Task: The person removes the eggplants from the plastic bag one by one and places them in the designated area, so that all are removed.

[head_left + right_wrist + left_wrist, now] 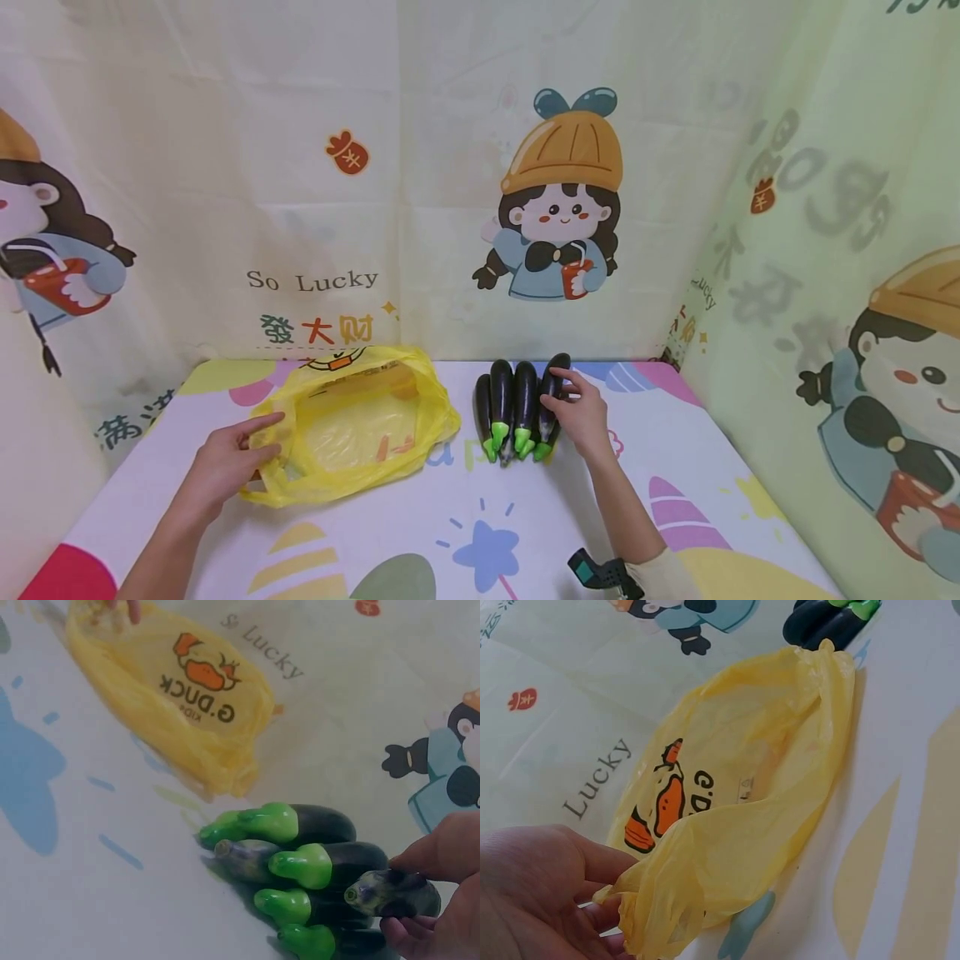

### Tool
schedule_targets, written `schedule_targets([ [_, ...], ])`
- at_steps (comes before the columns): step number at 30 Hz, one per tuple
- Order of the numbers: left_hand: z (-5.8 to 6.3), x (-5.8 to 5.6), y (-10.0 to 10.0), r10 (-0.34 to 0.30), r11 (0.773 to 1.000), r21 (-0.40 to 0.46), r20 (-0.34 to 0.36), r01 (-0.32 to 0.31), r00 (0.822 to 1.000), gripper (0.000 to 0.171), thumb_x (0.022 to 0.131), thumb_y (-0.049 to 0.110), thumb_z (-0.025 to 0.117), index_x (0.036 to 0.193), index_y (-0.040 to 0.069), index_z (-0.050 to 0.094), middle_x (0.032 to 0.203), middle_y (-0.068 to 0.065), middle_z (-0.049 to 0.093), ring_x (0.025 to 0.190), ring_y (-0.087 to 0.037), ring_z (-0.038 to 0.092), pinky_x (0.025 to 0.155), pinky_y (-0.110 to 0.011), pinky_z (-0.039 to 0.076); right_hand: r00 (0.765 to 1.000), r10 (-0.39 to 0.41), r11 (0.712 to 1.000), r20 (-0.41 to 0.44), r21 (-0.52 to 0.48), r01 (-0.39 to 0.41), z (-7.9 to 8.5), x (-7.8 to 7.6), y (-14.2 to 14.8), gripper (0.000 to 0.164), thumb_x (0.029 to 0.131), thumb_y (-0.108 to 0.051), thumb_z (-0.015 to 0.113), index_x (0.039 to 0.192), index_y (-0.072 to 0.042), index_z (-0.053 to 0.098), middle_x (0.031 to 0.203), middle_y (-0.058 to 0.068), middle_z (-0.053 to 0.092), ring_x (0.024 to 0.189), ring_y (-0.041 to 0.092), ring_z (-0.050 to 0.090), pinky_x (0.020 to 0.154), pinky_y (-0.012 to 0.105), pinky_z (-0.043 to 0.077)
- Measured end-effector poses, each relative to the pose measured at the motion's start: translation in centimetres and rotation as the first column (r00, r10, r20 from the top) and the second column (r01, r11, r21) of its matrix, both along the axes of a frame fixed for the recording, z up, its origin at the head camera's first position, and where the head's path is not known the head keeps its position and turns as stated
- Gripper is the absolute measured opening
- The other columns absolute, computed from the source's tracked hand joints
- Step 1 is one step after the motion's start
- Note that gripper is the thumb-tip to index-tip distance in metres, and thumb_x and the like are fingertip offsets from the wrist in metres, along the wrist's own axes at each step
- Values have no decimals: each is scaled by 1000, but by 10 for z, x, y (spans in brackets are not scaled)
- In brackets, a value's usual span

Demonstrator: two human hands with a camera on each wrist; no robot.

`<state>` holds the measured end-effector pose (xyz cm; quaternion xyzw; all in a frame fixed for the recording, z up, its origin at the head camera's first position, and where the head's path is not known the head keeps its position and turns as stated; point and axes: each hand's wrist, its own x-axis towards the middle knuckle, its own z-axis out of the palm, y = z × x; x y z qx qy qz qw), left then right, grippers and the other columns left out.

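On the left of the table my left hand [225, 462] pinches the near-left edge of a yellow plastic bag [441, 417]. The bag lies on its side with its mouth spread wide, and a duck print [667, 799] shows through it. Several dark toy eggplants [501, 400] with green caps lie stacked side by side right of the bag. My right hand [588, 417] holds the rightmost top eggplant [394, 892] between thumb and fingers. That one has a dull, mottled purple end, and in the right wrist view it overlaps the pile. Another mottled end [244, 859] pokes out low in the pile.
A white tablecloth [405, 525] with coloured shapes covers the table. Printed curtains hang behind [435, 208] and along the right side [757, 333], close to the table's edges. A dark strap device [603, 575] sits at my right wrist.
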<state>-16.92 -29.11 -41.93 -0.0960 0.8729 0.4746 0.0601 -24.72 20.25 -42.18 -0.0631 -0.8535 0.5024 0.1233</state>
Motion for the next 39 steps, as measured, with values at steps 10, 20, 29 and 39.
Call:
schedule_targets([
  [10,1,1,2,2,1000,-7,-2,-2,1000,61,99,14,63,156,0,44,90,-10,35,80,-20,52,66,-27,58,1000,-11,995,4,104,11,-9,-1,-5,52,87,-13,81,137,-18,68,117,19,63,97,29,72,70,31,59],
  [20,0,1,0,-7,1000,-10,-15,7,1000,61,100,14,63,156,0,44,88,-9,33,77,-19,51,66,-27,58,1000,-9,988,-4,155,10,-11,1,-8,50,90,-13,79,139,-17,67,119,22,62,99,32,73,72,37,61],
  [29,1,2,-1,-7,1000,-6,-17,7,1000,62,100,14,64,156,1,44,86,-8,34,75,-18,53,65,-27,58,1000,-15,985,-7,174,17,-10,-1,-8,49,90,-16,78,138,-17,67,118,22,64,101,33,74,75,37,60],
  [39,2,3,-1,-11,1000,-10,-17,11,1000,61,100,14,63,156,0,44,88,-8,33,77,-19,52,66,-27,58,1000,-7,978,-29,209,13,-11,-2,-7,49,89,-15,79,136,-13,69,112,21,64,96,32,75,72,33,57],
])
